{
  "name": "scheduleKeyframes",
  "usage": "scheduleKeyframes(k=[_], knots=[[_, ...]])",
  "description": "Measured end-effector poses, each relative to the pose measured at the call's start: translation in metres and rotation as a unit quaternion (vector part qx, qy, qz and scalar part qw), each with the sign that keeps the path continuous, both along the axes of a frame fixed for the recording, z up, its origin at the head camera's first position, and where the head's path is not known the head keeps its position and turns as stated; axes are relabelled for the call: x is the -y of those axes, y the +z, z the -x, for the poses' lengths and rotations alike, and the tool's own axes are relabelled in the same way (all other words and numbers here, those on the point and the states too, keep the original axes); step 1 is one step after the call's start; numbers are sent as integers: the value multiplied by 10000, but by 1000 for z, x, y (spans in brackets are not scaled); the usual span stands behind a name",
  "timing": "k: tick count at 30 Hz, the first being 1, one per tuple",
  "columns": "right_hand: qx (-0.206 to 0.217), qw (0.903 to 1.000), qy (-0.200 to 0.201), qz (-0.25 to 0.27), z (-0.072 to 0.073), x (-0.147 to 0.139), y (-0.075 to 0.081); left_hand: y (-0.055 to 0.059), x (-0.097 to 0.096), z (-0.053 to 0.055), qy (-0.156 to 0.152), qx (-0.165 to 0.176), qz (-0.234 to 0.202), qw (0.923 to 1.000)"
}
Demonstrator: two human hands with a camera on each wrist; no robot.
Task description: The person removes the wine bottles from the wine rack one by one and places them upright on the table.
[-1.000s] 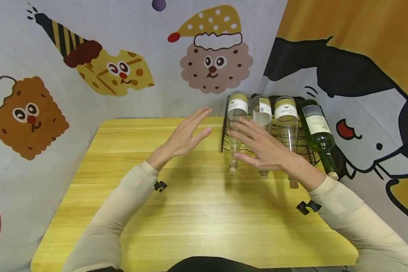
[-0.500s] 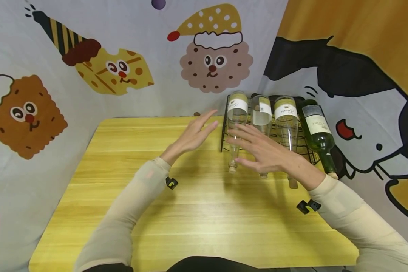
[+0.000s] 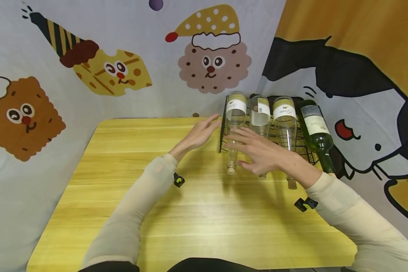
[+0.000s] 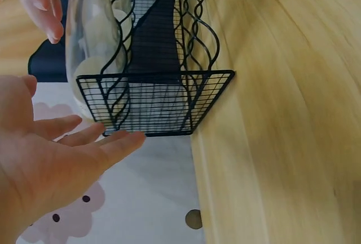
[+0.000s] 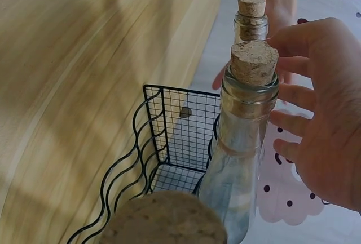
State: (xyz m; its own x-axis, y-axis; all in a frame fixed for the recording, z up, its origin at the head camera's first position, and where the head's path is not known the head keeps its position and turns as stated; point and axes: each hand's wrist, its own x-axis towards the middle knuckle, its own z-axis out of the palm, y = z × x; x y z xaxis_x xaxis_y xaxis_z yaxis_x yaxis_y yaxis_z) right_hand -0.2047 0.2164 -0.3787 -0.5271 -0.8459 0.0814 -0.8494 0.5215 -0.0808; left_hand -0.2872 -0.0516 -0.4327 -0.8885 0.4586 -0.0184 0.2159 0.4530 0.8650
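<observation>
A black wire wine rack (image 3: pixel 222 132) stands at the table's back right. Three clear glass bottles with corks lie on it: the left one (image 3: pixel 236 117), the middle one (image 3: pixel 260 118) and the right one (image 3: pixel 285 121). Beside them lies a green wine bottle (image 3: pixel 321 140), neck toward the front. My left hand (image 3: pixel 200 134), fingers extended, is just left of the rack, near its mesh end (image 4: pixel 152 106). My right hand (image 3: pixel 260 151) hovers over the clear bottles' necks, fingers spread and holding nothing. A cork (image 5: pixel 255 63) shows close to its fingers in the right wrist view.
The yellow wooden table (image 3: pixel 190 211) extends left and forward of the rack. Behind it hangs a white cloth (image 3: pixel 129 102) printed with cartoon snacks; another printed cloth (image 3: pixel 357 124) borders the right side, close to the green bottle.
My left hand has moved right, toward the rack's left end. My right hand stays over the bottles, its fingers shifting slightly. The bottles and rack have not been moved.
</observation>
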Motion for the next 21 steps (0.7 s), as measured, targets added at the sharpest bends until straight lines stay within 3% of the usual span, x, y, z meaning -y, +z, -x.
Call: scheduleKeyframes(k=[13,21], knots=[[162,9997,114,-162,4,4,-1,-8,-17,14,-174,416,-164,9988],[152,9994,220,-237,6,9,-2,-12,-22,16,-144,532,-358,9978]])
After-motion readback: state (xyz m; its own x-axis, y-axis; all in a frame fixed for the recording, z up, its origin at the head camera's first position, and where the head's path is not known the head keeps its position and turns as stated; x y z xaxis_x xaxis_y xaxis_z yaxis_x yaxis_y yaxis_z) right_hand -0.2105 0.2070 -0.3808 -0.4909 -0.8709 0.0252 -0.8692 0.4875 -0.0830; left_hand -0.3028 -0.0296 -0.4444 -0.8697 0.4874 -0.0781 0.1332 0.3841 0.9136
